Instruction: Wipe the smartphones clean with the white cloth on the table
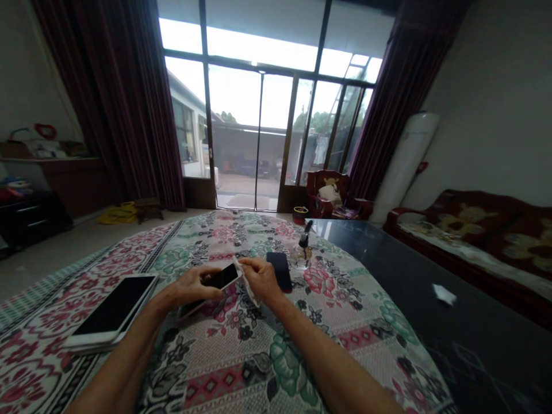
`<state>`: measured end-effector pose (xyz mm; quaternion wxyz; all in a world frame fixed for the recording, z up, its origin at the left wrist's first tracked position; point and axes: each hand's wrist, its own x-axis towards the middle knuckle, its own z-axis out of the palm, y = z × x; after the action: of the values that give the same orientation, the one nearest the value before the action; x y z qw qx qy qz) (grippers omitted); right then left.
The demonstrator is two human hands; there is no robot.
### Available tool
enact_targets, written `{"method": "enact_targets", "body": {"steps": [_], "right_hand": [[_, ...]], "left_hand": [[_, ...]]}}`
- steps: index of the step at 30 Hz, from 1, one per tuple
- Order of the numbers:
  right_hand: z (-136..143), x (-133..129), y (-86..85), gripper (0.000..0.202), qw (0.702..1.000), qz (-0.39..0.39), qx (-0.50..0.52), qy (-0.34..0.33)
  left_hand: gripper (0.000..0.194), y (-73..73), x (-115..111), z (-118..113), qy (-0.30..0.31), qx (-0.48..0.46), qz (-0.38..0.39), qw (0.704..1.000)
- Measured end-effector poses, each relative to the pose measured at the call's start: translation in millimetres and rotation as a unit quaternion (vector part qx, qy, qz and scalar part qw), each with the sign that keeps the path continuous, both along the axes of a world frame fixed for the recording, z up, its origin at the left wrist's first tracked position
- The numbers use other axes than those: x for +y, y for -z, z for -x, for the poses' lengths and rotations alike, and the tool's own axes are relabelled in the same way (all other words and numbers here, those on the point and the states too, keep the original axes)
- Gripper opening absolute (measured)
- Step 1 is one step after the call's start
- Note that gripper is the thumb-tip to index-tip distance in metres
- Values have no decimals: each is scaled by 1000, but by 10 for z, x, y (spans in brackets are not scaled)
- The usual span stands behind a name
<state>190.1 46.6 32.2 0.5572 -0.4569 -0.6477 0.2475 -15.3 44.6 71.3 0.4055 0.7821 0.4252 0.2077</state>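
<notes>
A phone with a white frame and dark screen (226,276) is held above the patterned tablecloth by my left hand (194,286), its thumb and fingers on either side. My right hand (262,280) pinches a white cloth or tissue (249,285) against the phone's right end. Just right of that hand, a dark blue phone (279,271) lies flat. Part of another dark flat device (190,309) shows beneath my left hand. A stack of white tablets (112,310) lies to the left, the top one with a black screen.
A glass bottle with a black top (303,250) stands beyond the dark blue phone. A crumpled white tissue (444,294) lies on the black glossy table (366,253) at the right. Farther back are a wooden chair (330,187), a sofa (470,224) and glass doors.
</notes>
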Motion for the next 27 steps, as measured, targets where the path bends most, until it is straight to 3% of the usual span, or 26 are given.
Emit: {"method": "enact_targets", "body": {"steps": [7,12,20,27], "right_hand": [[98,-28,2,20,999,19,24,-38],[33,22,51,20,998,36,32,-37],[-70,91,91,25,996,65,48,-23],[21,40,124,21,998,43,13,-47]], "left_hand": [[58,92,107,180,-75,18,-2,997],[48,84,94,88,-33,24,-20,999],[51,-23,-34,-51,18,38,-24,999],[47,7,11,46,-25,40,-12,999]]}}
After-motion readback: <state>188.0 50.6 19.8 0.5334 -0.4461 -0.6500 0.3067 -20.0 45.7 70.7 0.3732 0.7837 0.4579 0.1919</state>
